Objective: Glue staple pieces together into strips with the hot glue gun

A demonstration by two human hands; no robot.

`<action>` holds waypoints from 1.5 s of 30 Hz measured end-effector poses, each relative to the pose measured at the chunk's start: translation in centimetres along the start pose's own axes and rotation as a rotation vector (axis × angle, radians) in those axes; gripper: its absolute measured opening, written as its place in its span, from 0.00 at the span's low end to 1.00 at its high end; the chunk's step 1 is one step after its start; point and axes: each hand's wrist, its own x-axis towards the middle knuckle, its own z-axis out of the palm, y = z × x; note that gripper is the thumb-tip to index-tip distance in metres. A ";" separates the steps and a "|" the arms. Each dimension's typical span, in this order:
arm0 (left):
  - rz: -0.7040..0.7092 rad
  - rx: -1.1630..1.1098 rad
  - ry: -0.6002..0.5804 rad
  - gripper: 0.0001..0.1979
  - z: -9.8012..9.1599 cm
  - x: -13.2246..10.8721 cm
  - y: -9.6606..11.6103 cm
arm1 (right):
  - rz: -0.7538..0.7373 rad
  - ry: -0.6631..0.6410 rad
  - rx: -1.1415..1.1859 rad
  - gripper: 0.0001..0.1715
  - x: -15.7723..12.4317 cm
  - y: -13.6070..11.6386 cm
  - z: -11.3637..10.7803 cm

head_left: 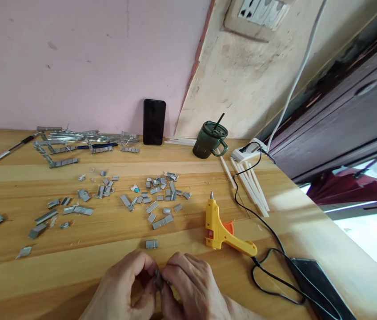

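Both hands meet at the bottom middle of the view, just above the wooden table. Between my left hand [126, 282] and my right hand [193, 282], the fingertips pinch a small grey metallic piece [158, 280]. The fingers cover most of it, so its full shape is hidden. Just beyond the fingertips lies a small grey block [151, 244]. Farther off are a loose pile of small grey pieces [162, 182] and a longer grey strip [162, 222]. To the right of my right hand, a yellow hot glue gun [215, 226] rests on its side.
White glue sticks [250, 186] lie near a power strip [250, 150]. A green mug [210, 138] and an upright phone [154, 122] stand by the wall. Grey assembled frames [63, 162], a pen [11, 149] and more grey pieces [45, 216] are leftward. A black cord [271, 231] crosses the right side.
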 end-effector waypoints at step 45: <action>-0.357 -0.685 -0.254 0.09 -1.2 0.3 2.4 | 0.169 -0.012 0.247 0.10 1.6 0.7 -2.3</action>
